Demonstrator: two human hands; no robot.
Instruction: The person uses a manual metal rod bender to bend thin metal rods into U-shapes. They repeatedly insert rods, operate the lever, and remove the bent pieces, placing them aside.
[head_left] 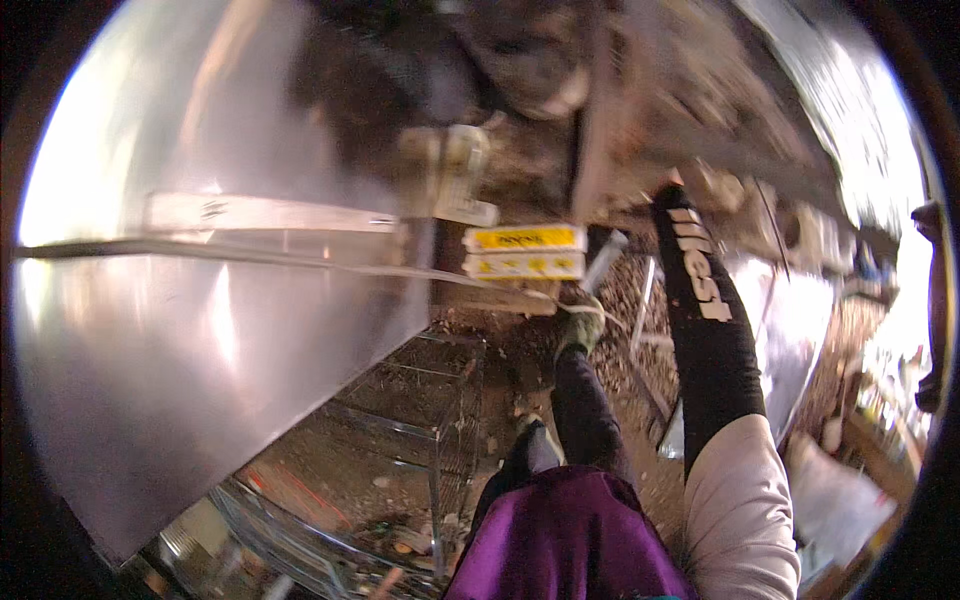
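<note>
My right arm reaches forward in a black sleeve (705, 310) with pale lettering and a light grey upper part. At its far end only a small, blurred piece of my right hand (675, 178) shows, next to brown, smeared clutter. Whether the fingers hold anything is hidden. My left hand is outside the picture. Left of the right forearm lie two flat pieces with yellow and white labels (525, 252), one beside the other. A pale, boxy object (445, 170) stands just beyond them, blurred.
Large shiny metal sheets (180, 370) fill the left side, with a pale strip (270, 213) across them. A metal wire rack (435, 435) stands on the littered dirt ground (360, 485). My shoe (582, 325) is near the labelled pieces. A whitish bag (835, 500) lies at right.
</note>
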